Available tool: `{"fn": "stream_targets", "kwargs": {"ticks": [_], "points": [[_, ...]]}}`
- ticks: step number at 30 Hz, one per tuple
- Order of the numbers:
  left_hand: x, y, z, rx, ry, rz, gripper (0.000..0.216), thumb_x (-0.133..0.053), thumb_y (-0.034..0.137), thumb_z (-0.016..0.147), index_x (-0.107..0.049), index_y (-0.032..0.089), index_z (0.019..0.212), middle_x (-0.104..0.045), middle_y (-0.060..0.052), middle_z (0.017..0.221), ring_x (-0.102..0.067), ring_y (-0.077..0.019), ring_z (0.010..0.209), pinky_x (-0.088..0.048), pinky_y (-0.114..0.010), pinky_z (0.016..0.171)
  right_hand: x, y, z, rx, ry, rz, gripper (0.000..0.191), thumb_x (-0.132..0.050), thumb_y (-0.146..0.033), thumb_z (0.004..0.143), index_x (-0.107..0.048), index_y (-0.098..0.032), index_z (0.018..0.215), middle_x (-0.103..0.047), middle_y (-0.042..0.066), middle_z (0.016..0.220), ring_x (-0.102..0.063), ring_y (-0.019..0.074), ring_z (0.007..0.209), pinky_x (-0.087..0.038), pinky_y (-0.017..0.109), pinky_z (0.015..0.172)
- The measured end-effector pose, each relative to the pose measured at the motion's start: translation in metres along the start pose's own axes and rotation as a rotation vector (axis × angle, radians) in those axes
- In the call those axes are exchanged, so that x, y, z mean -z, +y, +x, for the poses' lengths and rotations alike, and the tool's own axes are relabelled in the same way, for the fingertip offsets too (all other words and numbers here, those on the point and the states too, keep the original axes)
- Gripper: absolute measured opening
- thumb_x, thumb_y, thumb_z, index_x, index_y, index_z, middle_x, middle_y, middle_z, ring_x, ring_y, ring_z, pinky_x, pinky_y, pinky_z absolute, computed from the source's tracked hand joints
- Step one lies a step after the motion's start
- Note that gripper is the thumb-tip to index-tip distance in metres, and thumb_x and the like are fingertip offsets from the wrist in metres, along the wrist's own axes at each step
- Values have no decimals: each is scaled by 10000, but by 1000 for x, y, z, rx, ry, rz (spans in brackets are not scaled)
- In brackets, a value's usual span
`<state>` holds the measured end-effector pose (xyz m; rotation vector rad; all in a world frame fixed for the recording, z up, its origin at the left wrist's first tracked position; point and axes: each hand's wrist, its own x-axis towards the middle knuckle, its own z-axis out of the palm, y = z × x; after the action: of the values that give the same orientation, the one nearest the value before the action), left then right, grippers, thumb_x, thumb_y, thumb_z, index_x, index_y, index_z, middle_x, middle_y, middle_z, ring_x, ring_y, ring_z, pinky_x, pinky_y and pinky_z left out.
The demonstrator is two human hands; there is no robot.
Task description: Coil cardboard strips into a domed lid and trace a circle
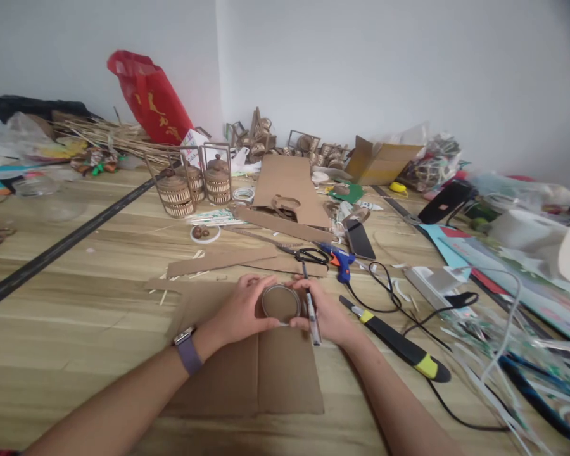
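Observation:
A thin round ring (280, 285), perhaps a roll of tape, rests on a brown cardboard sheet (247, 373), which shows inside it. My left hand (244, 307) curves around the ring's left side, its thumb at the near edge. On the other side, my right hand (327, 313) grips the ring with thumb and fingers. A pen (310, 310) is also held in that hand, slanting past the ring's right side. Just right of my right hand lies a black and yellow utility knife (399, 345).
Beyond the sheet are cardboard strips (218, 259), scissors (313, 255), a blue glue gun (341, 259) and a phone (360, 239). Small bamboo lanterns (175, 193) stand at back left. A power strip (432, 294) with cables and plastic scraps lies on the right.

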<state>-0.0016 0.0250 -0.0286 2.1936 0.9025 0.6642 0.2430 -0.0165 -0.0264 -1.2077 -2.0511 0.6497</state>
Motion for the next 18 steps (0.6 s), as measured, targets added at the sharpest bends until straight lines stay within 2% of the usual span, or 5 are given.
{"fn": "stream_targets", "kwargs": {"ticks": [9,18], "points": [[-4,2,1,44,-55,66,839,-803,318,751,-416,229,1490,-551,-136,1436,-369,-358,1394,-373,-560,1143,0,-4,0,-85,-66,-53,638,-855,-353,697,-530,-223,1230,-598,149,1303,-540,339,1261,-438,499,1047],[-5,-1,0,35,-45,90,757,-736,356,826,-403,242,1496,-583,-133,1406,-383,-347,1385,-390,-559,1118,-2,-3,1,-126,-84,-20,690,-857,-280,675,-498,-221,1260,-573,146,1310,-529,329,1251,-428,495,1047]]}}
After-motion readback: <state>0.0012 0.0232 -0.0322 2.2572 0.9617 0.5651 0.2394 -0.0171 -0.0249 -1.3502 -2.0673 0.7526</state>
